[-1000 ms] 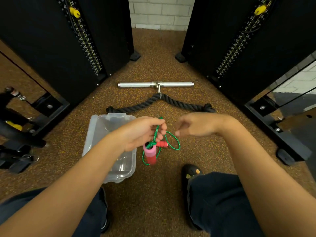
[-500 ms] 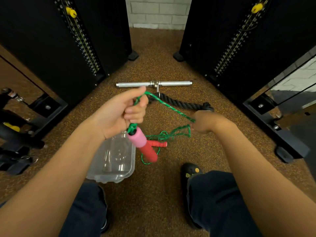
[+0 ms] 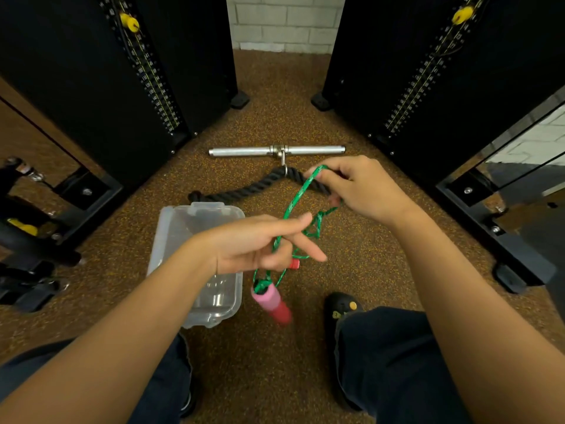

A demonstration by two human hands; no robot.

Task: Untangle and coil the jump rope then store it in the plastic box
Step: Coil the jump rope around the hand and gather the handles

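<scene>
Rope (image 3: pixel 293 201) beside box (image 3: pixel 171 240) edge

Steel bar (image 3: pixel 276 150), black rope (image 3: pixel 244 191)

Tiny numerals on left weight stack (image 3: pixel 143 71), right weight stack (image 3: pixel 428 71), none legible

Left hand (image 3: pixel 256 246) dropped, two fingers (image 3: pixel 290 223) straightened; right hand (image 3: pixel 360 191) raised the green rope (image 3: pixel 298 197) (pink handle (image 3: pixel 269 299) dangles lower).
</scene>
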